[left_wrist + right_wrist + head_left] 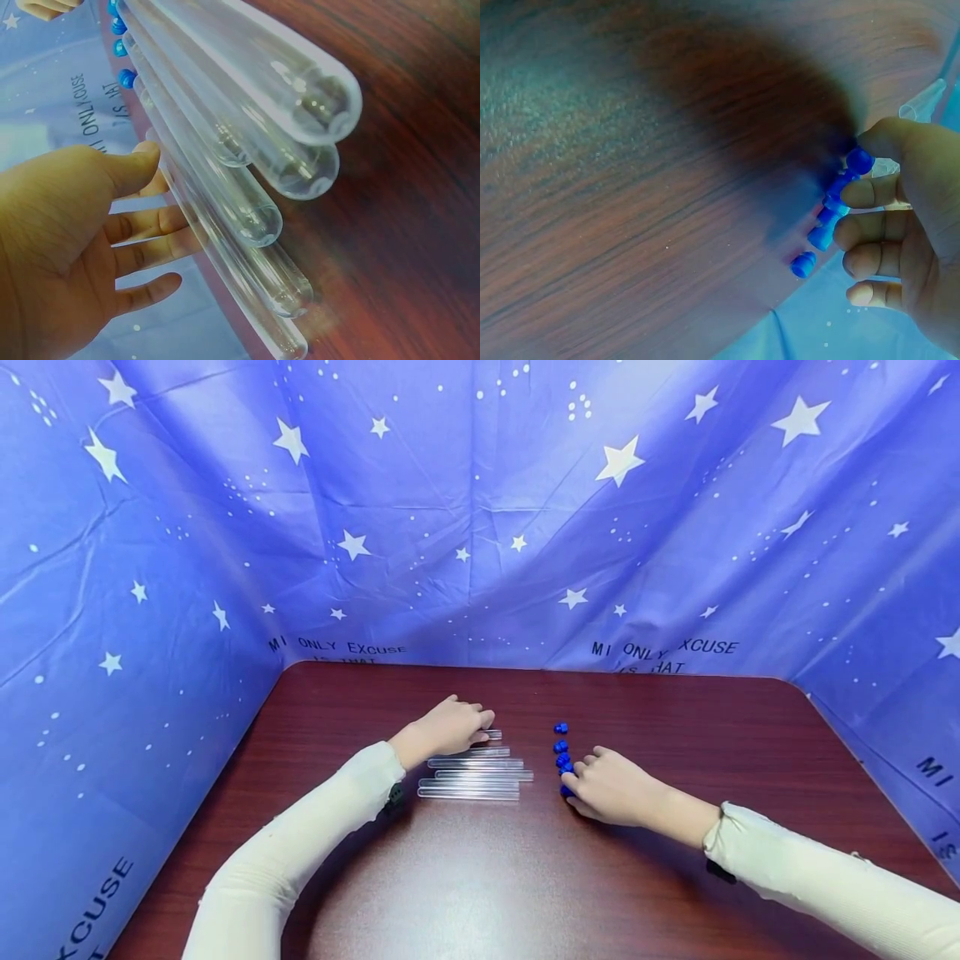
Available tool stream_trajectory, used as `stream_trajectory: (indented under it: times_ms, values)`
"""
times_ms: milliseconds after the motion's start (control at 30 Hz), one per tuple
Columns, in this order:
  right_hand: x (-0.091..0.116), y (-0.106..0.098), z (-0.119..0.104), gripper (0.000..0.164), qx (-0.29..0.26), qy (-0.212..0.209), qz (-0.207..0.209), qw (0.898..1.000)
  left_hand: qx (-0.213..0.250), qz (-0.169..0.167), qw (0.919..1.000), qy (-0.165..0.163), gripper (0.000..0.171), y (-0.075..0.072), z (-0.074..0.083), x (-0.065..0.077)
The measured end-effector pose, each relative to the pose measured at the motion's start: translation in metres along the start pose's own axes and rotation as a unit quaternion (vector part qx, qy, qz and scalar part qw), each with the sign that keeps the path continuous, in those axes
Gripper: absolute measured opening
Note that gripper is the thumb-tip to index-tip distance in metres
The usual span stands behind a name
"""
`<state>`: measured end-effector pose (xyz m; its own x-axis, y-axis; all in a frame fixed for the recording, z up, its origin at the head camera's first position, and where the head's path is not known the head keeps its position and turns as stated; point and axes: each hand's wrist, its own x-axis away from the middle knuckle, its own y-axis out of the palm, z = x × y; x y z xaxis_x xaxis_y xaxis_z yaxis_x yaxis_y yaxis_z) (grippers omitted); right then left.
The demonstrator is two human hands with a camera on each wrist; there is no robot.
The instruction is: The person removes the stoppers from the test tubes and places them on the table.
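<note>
Several clear glass test tubes (468, 793) lie side by side on the table, their round ends toward the left. At the farthest test tube (494, 735), my left hand (452, 727) pinches near the open end with thumb and forefinger; the other fingers stretch out behind it in the left wrist view. To the right of the tubes, several small blue caps (561, 747) form a row running away from me. My right hand (611, 787) pinches the nearest blue cap (860, 160) between thumb and forefinger. Its remaining fingers curl beside the row.
Both hands work over a dark red-brown wooden table (420, 893) with a glossy surface. A blue curtain (480, 510) printed with white stars and lettering hangs along the table's back and sides. One cap (561, 727) sits apart at the far end of the row.
</note>
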<state>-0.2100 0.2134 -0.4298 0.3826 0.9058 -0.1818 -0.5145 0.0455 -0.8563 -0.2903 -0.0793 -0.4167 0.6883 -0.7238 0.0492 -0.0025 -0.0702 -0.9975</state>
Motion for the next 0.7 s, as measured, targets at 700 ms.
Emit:
stream_trajectory:
  times_ms: [700]
  values:
    - [-0.0046,0.0016,0.0014,0.038,0.002,-0.006,0.005,1.0,-0.008,-0.009,0.9998,-0.016,0.02,0.0042,-0.0039,0.0006]
